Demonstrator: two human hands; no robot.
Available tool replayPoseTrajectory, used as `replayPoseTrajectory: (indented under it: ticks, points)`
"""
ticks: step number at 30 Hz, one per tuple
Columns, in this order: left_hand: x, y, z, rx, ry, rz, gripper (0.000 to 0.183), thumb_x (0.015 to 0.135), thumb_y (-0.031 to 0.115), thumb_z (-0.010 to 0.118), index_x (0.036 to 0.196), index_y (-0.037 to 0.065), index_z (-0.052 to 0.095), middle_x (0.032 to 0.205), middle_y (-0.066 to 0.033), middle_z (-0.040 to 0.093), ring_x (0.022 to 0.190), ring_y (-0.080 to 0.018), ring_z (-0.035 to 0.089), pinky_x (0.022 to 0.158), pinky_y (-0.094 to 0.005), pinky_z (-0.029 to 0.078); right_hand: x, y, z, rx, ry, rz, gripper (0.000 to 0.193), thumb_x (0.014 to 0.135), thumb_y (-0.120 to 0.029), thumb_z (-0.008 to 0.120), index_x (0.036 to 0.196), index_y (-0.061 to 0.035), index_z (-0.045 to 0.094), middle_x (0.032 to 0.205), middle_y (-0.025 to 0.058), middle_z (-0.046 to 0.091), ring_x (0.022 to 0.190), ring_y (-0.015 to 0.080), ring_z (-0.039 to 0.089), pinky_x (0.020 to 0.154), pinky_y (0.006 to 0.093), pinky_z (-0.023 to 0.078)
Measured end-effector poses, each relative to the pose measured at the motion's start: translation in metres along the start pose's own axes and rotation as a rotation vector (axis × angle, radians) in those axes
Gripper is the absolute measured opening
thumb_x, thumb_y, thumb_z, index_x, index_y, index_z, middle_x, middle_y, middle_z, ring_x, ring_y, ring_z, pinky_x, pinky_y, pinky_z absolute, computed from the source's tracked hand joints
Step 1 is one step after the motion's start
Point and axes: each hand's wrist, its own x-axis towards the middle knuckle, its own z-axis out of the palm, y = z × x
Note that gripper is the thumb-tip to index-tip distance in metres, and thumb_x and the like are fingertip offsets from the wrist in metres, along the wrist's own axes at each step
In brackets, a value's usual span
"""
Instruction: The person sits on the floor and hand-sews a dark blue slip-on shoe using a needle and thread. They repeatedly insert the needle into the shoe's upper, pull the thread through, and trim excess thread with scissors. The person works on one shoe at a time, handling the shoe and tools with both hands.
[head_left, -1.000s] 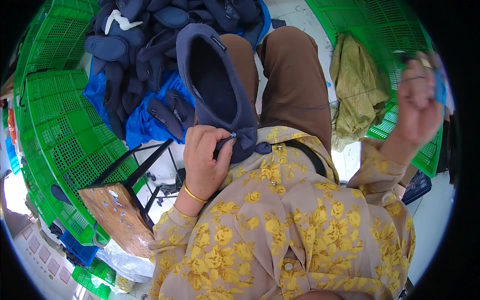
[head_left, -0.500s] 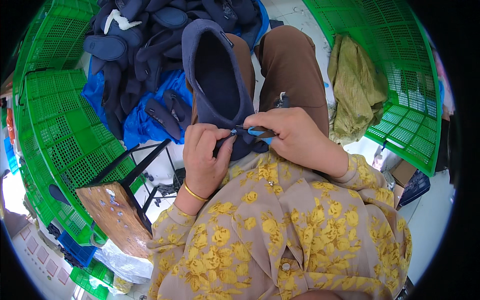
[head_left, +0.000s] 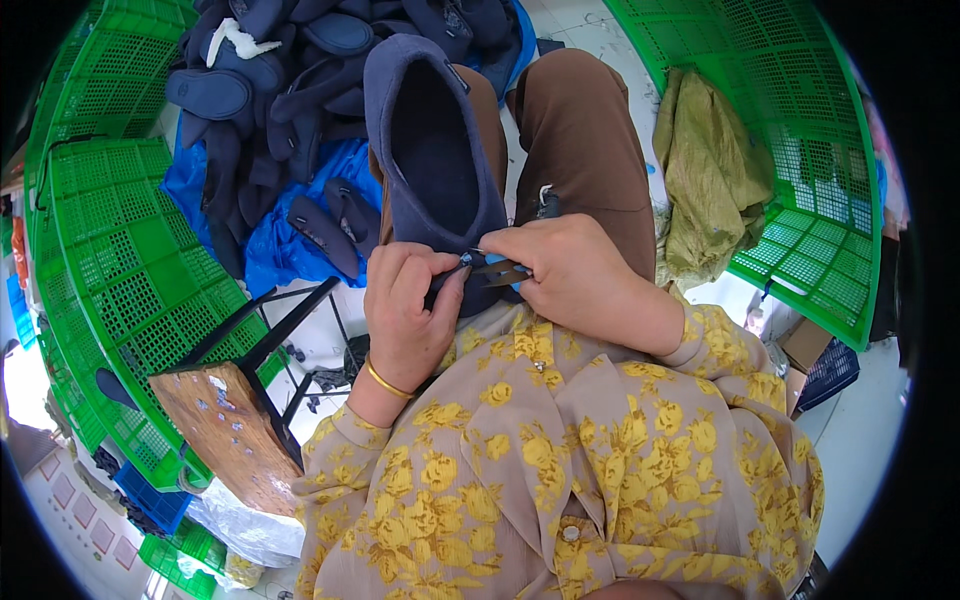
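A navy felt slipper point(head_left: 440, 175) rests on my lap, its toe pointing away and its dark opening facing up. My left hand point(head_left: 408, 300) is closed, thumb and forefinger pinching the slipper's heel. A tiny pale-blue bit point(head_left: 465, 259) shows at those fingertips, too small to name. My right hand point(head_left: 580, 275) is closed round small thread snips point(head_left: 500, 275) with dark blades and blue parts. Its thumb and forefinger meet at the heel edge beside the left fingertips, with a thin needle-like glint there. The palm side of the right hand is hidden.
Several navy slippers point(head_left: 250, 95) lie heaped on a blue sheet point(head_left: 275, 245) at the far left. Green plastic crates point(head_left: 130, 270) stand on both sides. A wooden-topped stool point(head_left: 225, 430) is near my left arm, and an olive sack point(head_left: 710, 180) lies at right.
My right hand has moved slightly left, closer to the left fingertips, and the snips' blades have turned to point more to the left. The left hand keeps its pinch on the slipper's heel.
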Motion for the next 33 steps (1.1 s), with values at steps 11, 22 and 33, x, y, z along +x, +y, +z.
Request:
replayPoseTrajectory:
  ticks: [11, 22, 33]
  points:
    - [-0.002, 0.000, -0.002, -0.004, 0.014, -0.016, 0.017, 0.070, -0.002, 0.076, 0.085, 0.003, 0.067, 0.084, -0.0093, 0.059, 0.079, -0.0247, 0.057, 0.069, -0.0314, 0.045, 0.007, 0.006, 0.005, 0.090, -0.048, 0.153, 0.023, 0.077, -0.001, 0.065, 0.099, -0.0071, 0.067, 0.081, 0.0139, 0.067, 0.072, 0.0316, 0.066, 0.063, 0.0363, 0.051]
    - [-0.014, -0.010, 0.001, -0.135, 0.091, -0.086, 0.019, 0.070, -0.001, 0.078, 0.087, 0.006, 0.073, 0.084, -0.0053, 0.061, 0.077, -0.0210, 0.058, 0.064, -0.0291, 0.046, 0.018, 0.025, 0.011, 0.319, -0.074, 0.004, 0.030, 0.076, 0.003, 0.056, 0.100, -0.0112, 0.067, 0.083, 0.0167, 0.066, 0.076, 0.0367, 0.065, 0.066, 0.0407, 0.051]
    - [-0.023, -0.005, 0.000, 0.056, 0.188, 0.011, 0.019, 0.071, -0.003, 0.078, 0.088, 0.003, 0.072, 0.087, -0.0091, 0.066, 0.078, -0.0239, 0.064, 0.068, -0.0297, 0.050, 0.023, 0.006, 0.025, -0.078, -0.047, -0.157, 0.047, 0.077, 0.002, 0.059, 0.120, -0.0119, 0.048, 0.075, 0.0116, 0.062, 0.068, 0.0320, 0.065, 0.056, 0.0415, 0.049]
